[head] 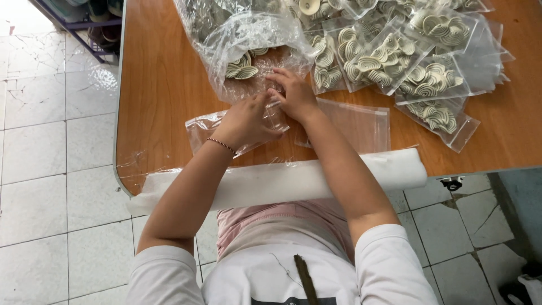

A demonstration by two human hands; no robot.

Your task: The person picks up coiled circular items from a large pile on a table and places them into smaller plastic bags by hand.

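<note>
My left hand (244, 121) rests on a small clear plastic bag (204, 127) lying on the brown table (158, 85), its fingers curled at the bag's open end. My right hand (292, 93) reaches into the mouth of a large clear bag (243, 39) that holds pale spiral-ribbed plastic pieces (241, 68); its fingers are bent, and whether they hold a piece is hidden. A second flat empty bag (361, 121) lies under my right forearm.
Several small sealed bags of the same pale pieces (395, 56) are piled at the table's back right. A white foam roll (282, 181) lies along the near table edge. Tiled floor (51, 169) lies to the left, with a rack (90, 28) at top left.
</note>
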